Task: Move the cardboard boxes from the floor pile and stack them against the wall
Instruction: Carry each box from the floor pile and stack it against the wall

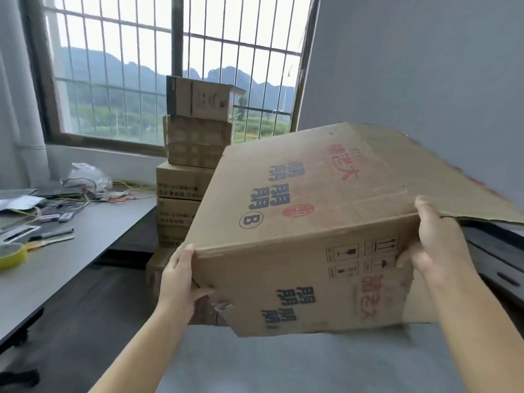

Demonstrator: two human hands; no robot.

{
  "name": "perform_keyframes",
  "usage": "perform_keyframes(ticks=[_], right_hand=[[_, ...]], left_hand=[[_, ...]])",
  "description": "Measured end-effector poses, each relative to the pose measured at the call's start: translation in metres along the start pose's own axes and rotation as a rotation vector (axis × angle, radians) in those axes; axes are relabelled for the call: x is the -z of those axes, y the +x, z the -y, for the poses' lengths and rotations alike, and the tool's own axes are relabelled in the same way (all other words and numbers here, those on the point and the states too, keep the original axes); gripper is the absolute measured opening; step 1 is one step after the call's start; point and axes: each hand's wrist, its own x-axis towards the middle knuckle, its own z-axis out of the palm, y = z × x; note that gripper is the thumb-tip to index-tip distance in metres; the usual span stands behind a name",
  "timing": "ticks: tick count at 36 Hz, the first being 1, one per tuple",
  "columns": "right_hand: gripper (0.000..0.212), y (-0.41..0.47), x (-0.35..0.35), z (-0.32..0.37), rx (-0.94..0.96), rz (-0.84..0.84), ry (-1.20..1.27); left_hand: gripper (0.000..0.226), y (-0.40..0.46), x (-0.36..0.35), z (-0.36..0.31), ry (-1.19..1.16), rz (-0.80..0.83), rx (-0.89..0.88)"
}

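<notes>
I hold a large cardboard box (306, 222) in the air in front of me, tilted, with printed black and red characters and a loose flap sticking out to the right. My left hand (178, 282) grips its lower left corner. My right hand (433, 245) grips its right edge, thumb on top. Behind it a stack of several cardboard boxes (192, 154) stands under the window, against the wall; its lower boxes are partly hidden by the held box.
A grey desk (85, 245) on the left carries cables, a plastic bag (88, 177), a marker and yellow tape (11, 253). A barred window (170, 66) fills the back wall. A grey wall is at right, with a dark cabinet (499, 259) below.
</notes>
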Motion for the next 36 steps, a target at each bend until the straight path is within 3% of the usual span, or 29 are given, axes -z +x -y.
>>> perform_keyframes(ticks=[11, 19, 26, 36], right_hand=[[0.039, 0.186, -0.172, 0.005, 0.047, -0.057, 0.062], [0.027, 0.313, -0.249, -0.011, 0.041, 0.02, 0.071], [0.023, 0.46, -0.329, -0.044, -0.054, 0.124, 0.296], [0.037, 0.632, -0.422, -0.084, -0.228, 0.275, 0.272]], left_hand=[[0.041, 0.251, -0.141, -0.088, 0.03, 0.209, -0.126], [0.03, 0.357, -0.224, -0.123, 0.053, 0.265, -0.204], [0.027, 0.458, -0.301, -0.12, 0.137, 0.233, -0.297], [0.033, 0.569, -0.39, -0.1, 0.352, 0.102, -0.408]])
